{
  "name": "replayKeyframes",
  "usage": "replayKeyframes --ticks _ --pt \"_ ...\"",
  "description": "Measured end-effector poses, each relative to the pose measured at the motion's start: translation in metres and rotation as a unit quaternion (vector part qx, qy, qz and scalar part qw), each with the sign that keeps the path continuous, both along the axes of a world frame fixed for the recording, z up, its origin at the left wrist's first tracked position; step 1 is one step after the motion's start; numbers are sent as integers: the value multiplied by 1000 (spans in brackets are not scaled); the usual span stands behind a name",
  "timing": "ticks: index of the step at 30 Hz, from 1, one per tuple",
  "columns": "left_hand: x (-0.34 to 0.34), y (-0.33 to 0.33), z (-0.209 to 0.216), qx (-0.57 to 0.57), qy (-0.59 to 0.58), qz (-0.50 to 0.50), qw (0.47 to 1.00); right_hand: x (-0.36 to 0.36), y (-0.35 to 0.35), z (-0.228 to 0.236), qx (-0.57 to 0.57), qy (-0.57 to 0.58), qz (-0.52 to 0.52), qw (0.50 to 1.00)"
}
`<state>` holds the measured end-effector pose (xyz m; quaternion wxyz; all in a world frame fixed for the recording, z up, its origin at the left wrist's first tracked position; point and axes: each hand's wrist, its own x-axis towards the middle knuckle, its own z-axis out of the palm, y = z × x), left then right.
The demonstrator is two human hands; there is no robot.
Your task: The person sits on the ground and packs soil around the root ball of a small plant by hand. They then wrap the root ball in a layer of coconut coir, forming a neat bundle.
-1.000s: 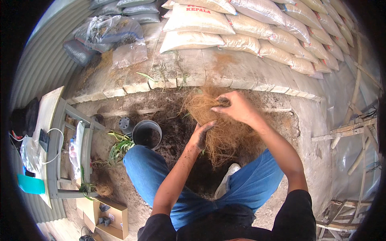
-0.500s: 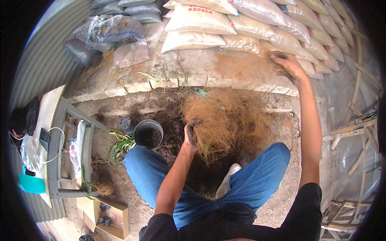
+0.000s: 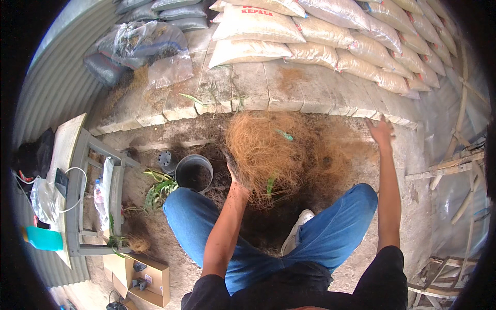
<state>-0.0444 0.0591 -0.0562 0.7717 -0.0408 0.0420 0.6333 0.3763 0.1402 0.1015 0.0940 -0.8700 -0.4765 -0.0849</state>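
My left hand [image 3: 237, 175], smeared with dark soil, grips the left side of a big tangle of fine orange-brown fibrous roots [image 3: 266, 142]. A green leaf piece [image 3: 270, 184] and a small teal scrap [image 3: 284, 135] show among the strands. Out to the right, my right hand [image 3: 382, 132] holds nothing; its fingers are spread above the ground near the pale block edge. Loose brown fibre [image 3: 336, 155] and dark soil [image 3: 263, 222] lie around and below the tangle, between my knees.
A black pot [image 3: 194, 173] and a smaller pot [image 3: 166, 161] stand left of my knee, beside a leafy plant [image 3: 159, 192]. Stacked sacks [image 3: 258, 31] line the back. At left are a grey stool [image 3: 77, 206] and an open cardboard box [image 3: 149, 297].
My right hand has come down and nearer from over the back ledge, and the flying fibre dust there has gone. The root tangle has shifted slightly left in my left hand.
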Motion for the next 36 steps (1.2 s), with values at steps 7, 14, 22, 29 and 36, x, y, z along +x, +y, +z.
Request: replayKeyframes --ticks 7,14,22,29,36 --pt "14 -9 14 -8 44 -66 997 -208 -75 6 -42 131 534 834" --pt "27 -18 13 26 57 -69 996 -292 -99 -72 -50 62 657 749" --pt "-1 -7 5 11 -15 -32 999 -243 -138 8 187 497 477 701" --pt "3 -17 23 -24 57 -25 998 -270 -217 -57 -115 944 -128 282" --pt "5 -12 -23 52 119 -34 991 -258 -146 -31 18 778 65 624"
